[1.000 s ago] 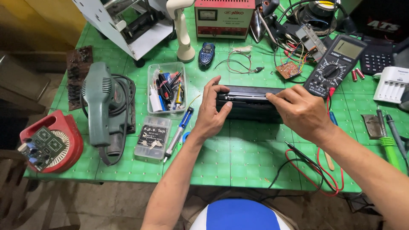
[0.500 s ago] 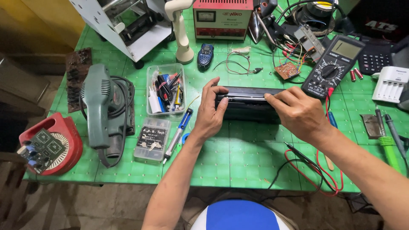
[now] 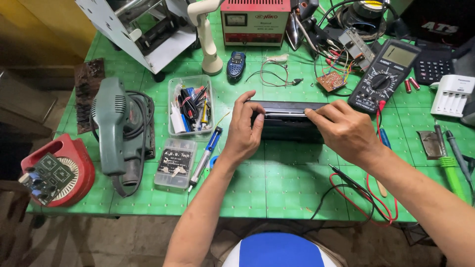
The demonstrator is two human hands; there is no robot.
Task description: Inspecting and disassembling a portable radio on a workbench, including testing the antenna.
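A black oblong electronic unit (image 3: 286, 118) lies on the green cutting mat (image 3: 277, 183) in the middle of the head view. My left hand (image 3: 246, 129) grips its left end, thumb on top and fingers curled over the front. My right hand (image 3: 345, 129) holds the right end, fingers stretched along the top edge. Both hands hide the unit's ends.
Left of the hands: a clear box of small parts (image 3: 190, 105), a small lidded case (image 3: 174, 163), a blue-handled tool (image 3: 206, 155), a green power tool (image 3: 118, 129). A multimeter (image 3: 385, 74) with red and black leads (image 3: 363, 195) sits right. A red-fronted meter box (image 3: 255, 22) stands behind.
The hands have barely moved; my right fingers have slid a little along the unit's top edge, and the unit sits slightly more upright.
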